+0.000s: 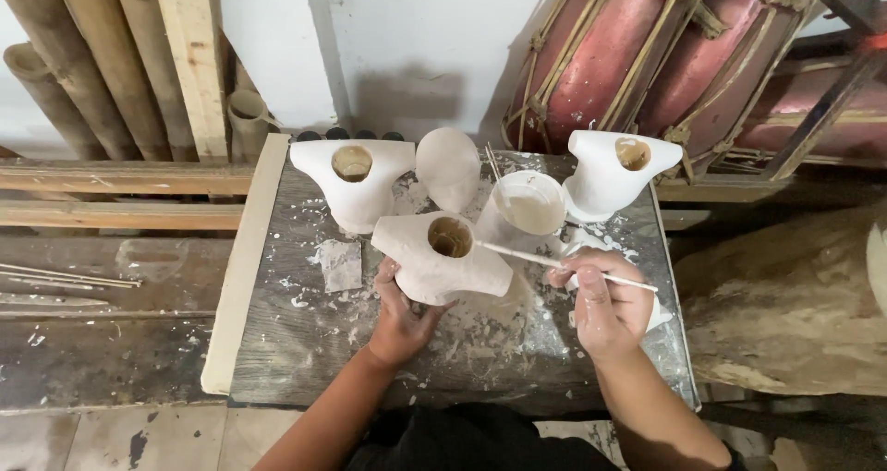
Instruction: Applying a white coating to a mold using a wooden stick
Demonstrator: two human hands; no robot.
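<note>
From the head camera I look down on a grey, paint-spattered wooden board [305,342] that serves as the bench. My left hand [399,316] cups the underside of a white, T-shaped hollow plaster form [420,260] with a round brown-rimmed opening on top, fingers wrapped closed around its base so it sits lifted just above the middle of the board. My right hand [605,305] pinches a thin white stick-handled brush [564,264], fingers closed tight on the shaft, and its tip lies at the rim of that opening. Behind stand two more white forms of the same shape [353,183] (one far left, one far right), a smooth white egg-shaped piece [449,164] and a small white bowl of pale paint [528,203]. Red rope-laced drums [637,55] lean against the wall, bamboo poles [83,65] at the left.
</note>
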